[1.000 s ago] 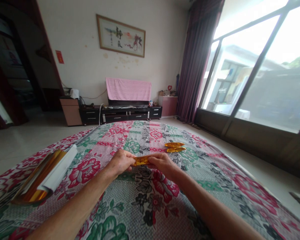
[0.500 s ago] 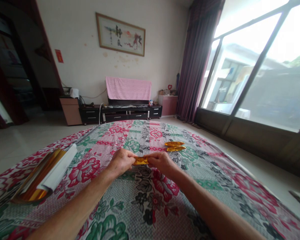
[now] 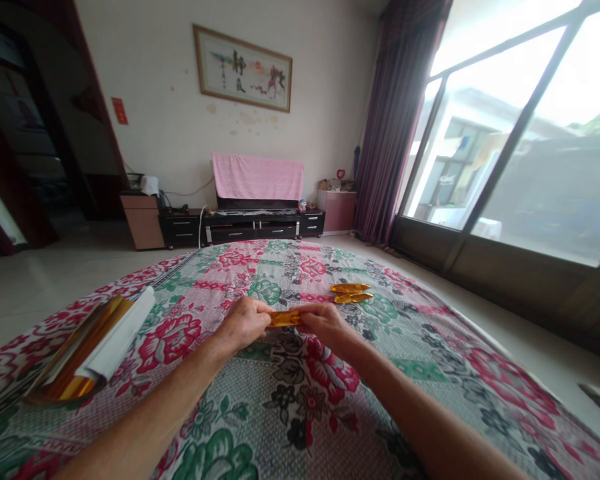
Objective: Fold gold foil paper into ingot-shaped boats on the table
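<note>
Between my two hands is a folded piece of gold foil paper (image 3: pixel 285 319), held level just above the flowered tablecloth (image 3: pixel 275 363). My left hand (image 3: pixel 246 323) pinches its left end, and my right hand (image 3: pixel 327 324) pinches its right end. Both hands are closed, with the fingertips partly hidden. Beyond my right hand, two folded gold paper boats (image 3: pixel 351 293) with pointed ends lie side by side on the cloth. At the left lies a stack of gold and white paper sheets (image 3: pixel 87 350), curled and partly rolled over.
The cloth covers a large round table. Past its far edge stands a low black cabinet (image 3: pixel 255 230) with a pink cloth (image 3: pixel 259 176) draped over something on top. A purple curtain (image 3: pixel 387 147) and large window panes (image 3: pixel 545 147) are on the right.
Both hands stay almost in place, gripping the same gold paper. Slightly more of the paper shows between my fingers. The whole view has shifted a little.
</note>
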`<state>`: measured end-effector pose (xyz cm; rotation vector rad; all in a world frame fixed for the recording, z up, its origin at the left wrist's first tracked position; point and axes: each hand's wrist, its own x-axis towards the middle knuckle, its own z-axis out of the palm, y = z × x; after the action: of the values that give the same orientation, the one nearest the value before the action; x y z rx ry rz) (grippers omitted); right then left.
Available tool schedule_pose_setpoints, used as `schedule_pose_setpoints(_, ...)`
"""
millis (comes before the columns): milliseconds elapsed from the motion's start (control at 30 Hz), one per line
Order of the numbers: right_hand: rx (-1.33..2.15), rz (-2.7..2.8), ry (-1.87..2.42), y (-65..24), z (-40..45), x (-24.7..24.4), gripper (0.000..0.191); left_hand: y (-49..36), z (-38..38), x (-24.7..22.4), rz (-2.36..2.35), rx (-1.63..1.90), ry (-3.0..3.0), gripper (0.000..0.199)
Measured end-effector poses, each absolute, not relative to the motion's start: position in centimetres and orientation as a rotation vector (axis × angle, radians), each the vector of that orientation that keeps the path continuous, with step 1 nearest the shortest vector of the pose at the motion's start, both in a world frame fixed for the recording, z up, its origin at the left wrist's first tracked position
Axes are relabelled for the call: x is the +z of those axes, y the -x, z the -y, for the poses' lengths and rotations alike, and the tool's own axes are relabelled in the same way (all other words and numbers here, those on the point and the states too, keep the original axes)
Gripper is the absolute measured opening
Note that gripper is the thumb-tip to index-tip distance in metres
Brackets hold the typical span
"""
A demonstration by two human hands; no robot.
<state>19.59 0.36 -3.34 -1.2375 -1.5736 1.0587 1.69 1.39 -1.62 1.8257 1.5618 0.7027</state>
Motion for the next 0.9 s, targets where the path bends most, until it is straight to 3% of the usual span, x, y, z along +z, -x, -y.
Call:
schedule_pose_setpoints(267, 0.961, 1.519, 1.316, -19.2, -0.9, -4.1, 0.031, -2.2, -1.2, -1.2, -1.679, 0.782, -1.908, 0.031)
schedule_pose_setpoints(900, 0.801, 1.572, 1.306, -19.2, -0.6, -3.9, 0.026, -2.5, -1.0, -1.5, -1.692, 0.830, -1.930, 0.030)
